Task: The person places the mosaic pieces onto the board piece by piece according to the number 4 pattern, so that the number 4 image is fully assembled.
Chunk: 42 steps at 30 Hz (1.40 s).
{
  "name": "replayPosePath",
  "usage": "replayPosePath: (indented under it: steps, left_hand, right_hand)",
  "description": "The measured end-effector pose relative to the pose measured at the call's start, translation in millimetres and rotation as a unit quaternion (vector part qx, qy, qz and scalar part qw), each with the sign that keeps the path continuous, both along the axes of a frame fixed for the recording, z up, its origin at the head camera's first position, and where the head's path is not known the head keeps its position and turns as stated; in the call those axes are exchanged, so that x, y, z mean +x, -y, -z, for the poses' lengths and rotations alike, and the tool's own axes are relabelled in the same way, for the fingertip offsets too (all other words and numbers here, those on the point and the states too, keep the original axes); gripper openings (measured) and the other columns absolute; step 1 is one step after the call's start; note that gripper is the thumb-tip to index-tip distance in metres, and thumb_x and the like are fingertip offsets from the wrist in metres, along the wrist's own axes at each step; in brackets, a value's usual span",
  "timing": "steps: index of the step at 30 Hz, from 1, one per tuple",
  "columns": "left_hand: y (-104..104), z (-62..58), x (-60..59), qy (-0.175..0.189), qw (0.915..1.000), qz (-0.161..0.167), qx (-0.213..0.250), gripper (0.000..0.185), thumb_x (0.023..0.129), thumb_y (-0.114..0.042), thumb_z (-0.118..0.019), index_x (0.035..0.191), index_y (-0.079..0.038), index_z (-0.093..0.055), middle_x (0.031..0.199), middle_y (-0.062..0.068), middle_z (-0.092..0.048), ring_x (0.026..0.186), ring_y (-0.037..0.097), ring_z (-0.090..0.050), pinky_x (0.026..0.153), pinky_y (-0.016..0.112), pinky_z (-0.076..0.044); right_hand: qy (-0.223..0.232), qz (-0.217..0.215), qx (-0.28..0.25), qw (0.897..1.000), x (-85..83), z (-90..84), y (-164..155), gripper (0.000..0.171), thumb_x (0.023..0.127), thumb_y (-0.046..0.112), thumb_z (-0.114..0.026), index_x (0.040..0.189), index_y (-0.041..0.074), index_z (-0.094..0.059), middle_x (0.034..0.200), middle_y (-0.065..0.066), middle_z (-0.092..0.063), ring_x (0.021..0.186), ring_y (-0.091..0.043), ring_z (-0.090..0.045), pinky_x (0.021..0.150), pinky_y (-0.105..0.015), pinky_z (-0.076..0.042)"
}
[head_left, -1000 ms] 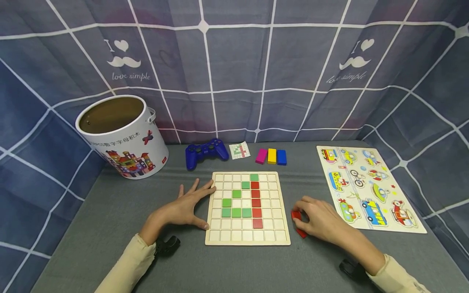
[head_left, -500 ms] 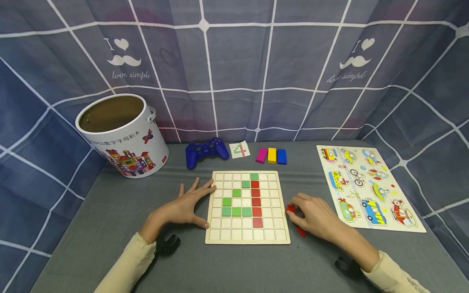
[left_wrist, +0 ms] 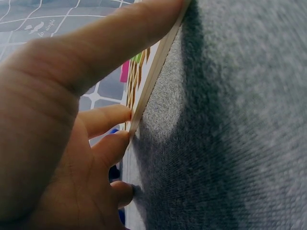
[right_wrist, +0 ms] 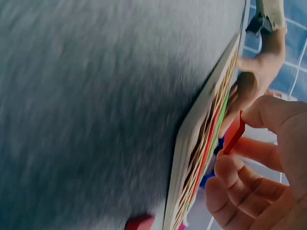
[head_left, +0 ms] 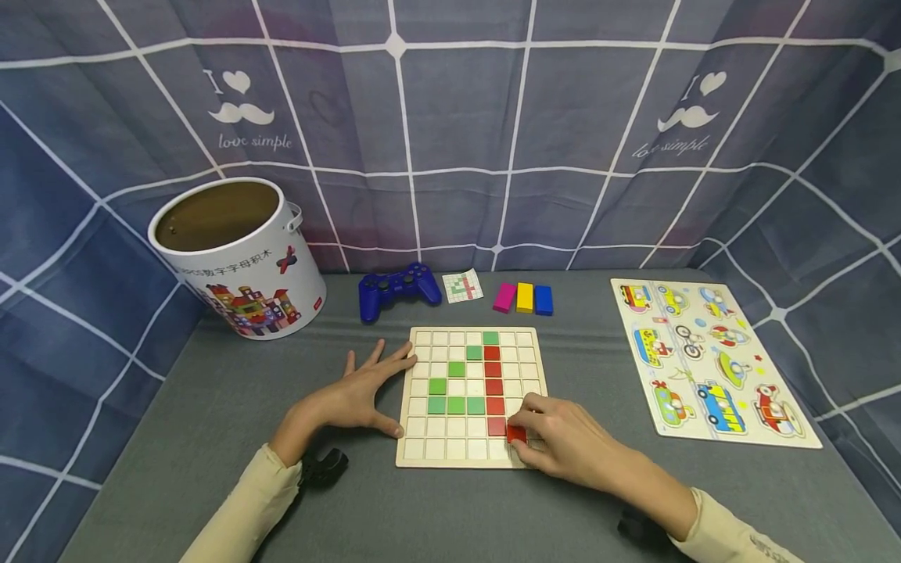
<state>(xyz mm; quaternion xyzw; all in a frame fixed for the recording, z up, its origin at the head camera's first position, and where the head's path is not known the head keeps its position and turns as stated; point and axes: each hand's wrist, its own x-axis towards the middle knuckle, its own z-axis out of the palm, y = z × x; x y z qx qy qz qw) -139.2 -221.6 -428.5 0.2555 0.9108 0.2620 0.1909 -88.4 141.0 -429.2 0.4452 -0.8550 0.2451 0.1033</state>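
My right hand (head_left: 573,442) pinches a red square tile (head_left: 517,434) between thumb and fingers, over the lower right of a wooden grid board (head_left: 435,449). In the right wrist view the same tile (right_wrist: 234,135) is tilted, apart from the board surface. Red tiles (head_left: 495,387) form a column on the board, ending just left of the held one. Green tiles (head_left: 456,405) make a diagonal and a short row. My left hand (head_left: 352,397) lies with fingers spread, thumb and fingertips touching the board's left edge.
Another red tile (right_wrist: 139,222) lies on the table by the board. Behind the board are a blue game controller (head_left: 399,291), a small pattern card (head_left: 462,286) and magenta, yellow and blue blocks (head_left: 524,298). A white bucket (head_left: 285,293) stands left, a picture puzzle board (head_left: 669,391) right.
My right hand has picked up a red tile from the table right of the board and carried it left over the board. The left hand has stayed at the board's left edge.
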Motion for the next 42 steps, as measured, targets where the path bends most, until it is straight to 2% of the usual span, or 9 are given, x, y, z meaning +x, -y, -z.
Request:
replayPosePath:
  steps: [3,6,15,25,32,42]
  left_hand:
    - [0.0,-0.4,0.3,-0.001,1.0000,-0.001,0.001,0.116,0.067,-0.049,-0.090,0.160,-0.021,-0.026,0.168,0.000,-0.004,0.149,0.040,0.011,0.102,0.076,0.015]
    - [0.2,-0.5,0.5,-0.003,1.0000,-0.002,0.002,0.116,0.067,-0.048,-0.090,0.160,-0.021,-0.027,0.168,0.000,-0.005,0.149,0.040,0.011,0.102,0.076,0.015]
    - [0.1,0.0,0.2,-0.004,1.0000,0.000,0.003,0.116,0.067,-0.049,-0.090,0.160,-0.021,-0.027,0.168,0.001,-0.005,0.149,0.040,0.011,0.102,0.076,0.015]
    - [-0.5,-0.7,0.1,-0.001,1.0000,-0.001,0.000,0.116,0.067,-0.048,-0.090,0.160,-0.021,-0.027,0.168,0.000,-0.005,0.150,0.040,0.011,0.102,0.076,0.016]
    - [-0.3,-0.5,0.2,-0.003,1.0000,0.001,0.000,0.115,0.067,-0.047,-0.090,0.160,-0.021,-0.027,0.168,0.001,-0.005,0.149,0.040,0.011,0.102,0.076,0.015]
    - [-1.2,-1.1,0.1,0.000,1.0000,0.002,0.000,0.116,0.068,-0.048,-0.090,0.160,-0.021,-0.026,0.168,0.000,-0.005,0.149,0.040,0.011,0.102,0.076,0.015]
  right_hand:
    - [-0.011,-0.023,-0.002,1.000,3.3,0.5,7.4,0.013,0.083,0.018,-0.078,0.093,0.013,-0.073,0.080,0.012,-0.052,0.061,0.005,-0.037,0.052,-0.009,-0.030]
    - [-0.016,-0.027,0.009,0.999,5.5,2.0,13.2,0.015,0.081,0.020,-0.079,0.093,0.014,-0.073,0.080,0.012,-0.051,0.062,0.004,-0.037,0.053,-0.009,-0.029]
    - [-0.013,-0.026,0.045,0.999,6.2,5.8,23.2,0.012,0.081,0.020,-0.080,0.091,0.017,-0.076,0.087,0.010,-0.058,0.066,0.002,-0.042,0.056,-0.012,-0.037]
    - [-0.010,-0.018,0.046,0.999,6.2,3.4,22.6,0.016,0.080,0.025,-0.083,0.092,0.017,-0.076,0.088,0.009,-0.057,0.067,0.000,-0.045,0.056,-0.015,-0.040]
    - [0.031,0.027,0.036,0.998,2.7,-6.8,-5.5,0.027,0.079,0.032,-0.085,0.098,0.014,-0.077,0.087,0.009,-0.058,0.063,0.002,-0.041,0.052,-0.017,-0.036]
    - [0.054,0.096,0.096,0.989,17.0,-12.8,-49.6,0.045,0.072,0.035,-0.089,0.107,0.012,-0.073,0.081,0.012,-0.048,0.060,0.002,-0.037,0.050,-0.018,-0.033]
